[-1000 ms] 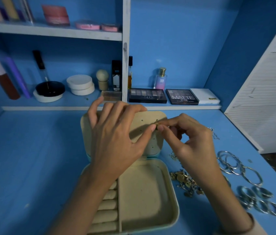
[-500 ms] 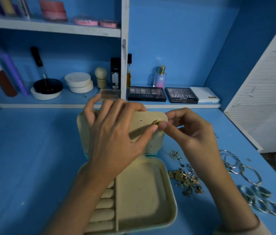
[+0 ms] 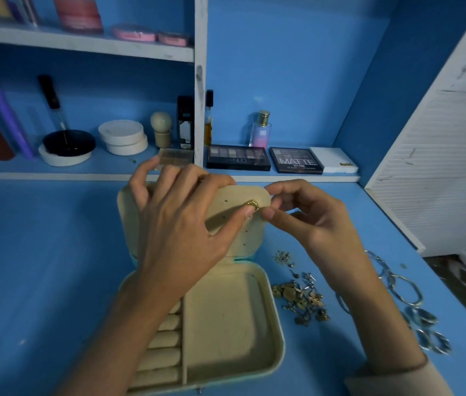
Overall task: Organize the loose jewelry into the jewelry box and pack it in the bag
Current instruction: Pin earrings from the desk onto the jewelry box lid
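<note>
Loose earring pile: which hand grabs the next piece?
Likely right, once it releases the gold earring: the right hand is nearer the earring pile, which lies right of the jewelry box; the left hand grips the lid.

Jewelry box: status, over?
Left hand holds lid, thumb on gold earring. Right hand pinches lid edge beside it. Loose jewelry piled right of box.

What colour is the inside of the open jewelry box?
The jewelry box is cream inside; head view shows it best.
</note>
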The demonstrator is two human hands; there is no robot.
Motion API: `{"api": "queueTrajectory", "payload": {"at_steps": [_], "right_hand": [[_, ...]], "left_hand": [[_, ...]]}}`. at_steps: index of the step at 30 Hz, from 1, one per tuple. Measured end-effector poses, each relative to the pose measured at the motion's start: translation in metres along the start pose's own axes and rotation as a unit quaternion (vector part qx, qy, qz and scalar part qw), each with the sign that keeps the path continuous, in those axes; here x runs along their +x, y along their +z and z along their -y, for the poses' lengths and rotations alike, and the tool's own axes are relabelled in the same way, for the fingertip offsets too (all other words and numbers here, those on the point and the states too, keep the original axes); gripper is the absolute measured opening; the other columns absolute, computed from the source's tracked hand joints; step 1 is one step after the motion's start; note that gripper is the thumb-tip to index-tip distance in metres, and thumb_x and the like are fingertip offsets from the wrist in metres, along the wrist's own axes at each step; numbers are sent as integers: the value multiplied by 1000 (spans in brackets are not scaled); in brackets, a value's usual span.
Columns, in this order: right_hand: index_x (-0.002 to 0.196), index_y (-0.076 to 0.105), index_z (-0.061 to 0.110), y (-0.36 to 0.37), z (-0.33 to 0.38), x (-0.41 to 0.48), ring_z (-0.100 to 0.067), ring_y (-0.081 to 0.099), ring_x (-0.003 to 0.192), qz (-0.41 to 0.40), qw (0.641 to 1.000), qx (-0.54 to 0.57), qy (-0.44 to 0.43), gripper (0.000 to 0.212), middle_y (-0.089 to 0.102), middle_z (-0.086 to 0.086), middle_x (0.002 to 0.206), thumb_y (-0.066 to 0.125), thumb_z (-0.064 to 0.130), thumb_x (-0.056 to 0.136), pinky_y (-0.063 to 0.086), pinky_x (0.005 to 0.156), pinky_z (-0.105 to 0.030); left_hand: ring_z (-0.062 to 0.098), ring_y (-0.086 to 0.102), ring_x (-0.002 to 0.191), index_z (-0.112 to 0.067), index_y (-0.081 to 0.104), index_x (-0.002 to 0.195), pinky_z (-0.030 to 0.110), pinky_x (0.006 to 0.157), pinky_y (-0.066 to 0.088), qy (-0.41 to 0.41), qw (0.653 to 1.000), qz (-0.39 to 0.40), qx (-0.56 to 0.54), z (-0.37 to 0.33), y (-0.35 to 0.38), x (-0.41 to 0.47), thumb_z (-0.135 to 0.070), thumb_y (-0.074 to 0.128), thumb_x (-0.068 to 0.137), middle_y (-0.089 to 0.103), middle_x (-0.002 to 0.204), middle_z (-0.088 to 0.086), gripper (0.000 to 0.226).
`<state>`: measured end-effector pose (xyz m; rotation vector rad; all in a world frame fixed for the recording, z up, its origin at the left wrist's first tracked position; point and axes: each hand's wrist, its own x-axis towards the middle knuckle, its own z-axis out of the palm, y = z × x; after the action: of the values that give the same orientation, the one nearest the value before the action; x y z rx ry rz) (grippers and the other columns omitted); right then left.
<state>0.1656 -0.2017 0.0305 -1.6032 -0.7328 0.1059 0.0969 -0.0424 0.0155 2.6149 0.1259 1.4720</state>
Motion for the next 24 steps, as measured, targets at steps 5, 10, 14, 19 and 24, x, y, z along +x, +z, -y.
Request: {"api": "queueTrajectory", "payload": {"at_steps": [5, 10, 14, 19, 24], "right_hand": [[89, 69, 26, -36, -11, -1, -10, 56, 69, -3, 987, -160, 24, 18, 65, 4, 74, 67, 8, 84, 44, 65, -25], [77, 69, 28, -62, -28, -6, -3, 59, 72, 59, 943, -326, 39, 23, 70, 8, 77, 67, 6, 83, 42, 61, -11], [76, 69, 29, -68, -34, -9, -3, 61, 73, 132, 925, -347, 82, 24, 69, 10, 75, 68, 6, 81, 44, 65, -11], [76, 68, 29, -64, -33, -11, -2, 61, 75, 166, 925, -331, 86, 26, 68, 11, 78, 67, 4, 81, 45, 67, -11], [75, 69, 24, -60, -36, -11, -2, 60, 70, 161, 930, -323, 74, 18, 66, 11, 76, 72, 7, 78, 42, 64, -9]], "left_hand": [[18, 51, 86, -16, 69, 91, 41, 104, 23, -2, 1000, -12, -1, 0, 1, 0, -52, 64, 83, 63, 83, -1, 37], [21, 55, 84, -16, 70, 90, 42, 102, 25, -1, 1000, -22, 3, 1, 3, -1, -52, 65, 83, 64, 82, 0, 37], [20, 53, 85, -16, 69, 91, 43, 101, 26, -2, 1000, -21, -1, 3, 3, -1, -52, 64, 84, 63, 82, 1, 38], [19, 52, 86, -15, 69, 92, 43, 101, 26, -4, 1000, -17, -3, 4, 3, -1, -52, 65, 84, 63, 82, 2, 39], [21, 53, 86, -14, 69, 93, 44, 101, 26, -4, 1000, -12, 1, 4, 3, -1, -53, 64, 84, 64, 83, 3, 40]]}}
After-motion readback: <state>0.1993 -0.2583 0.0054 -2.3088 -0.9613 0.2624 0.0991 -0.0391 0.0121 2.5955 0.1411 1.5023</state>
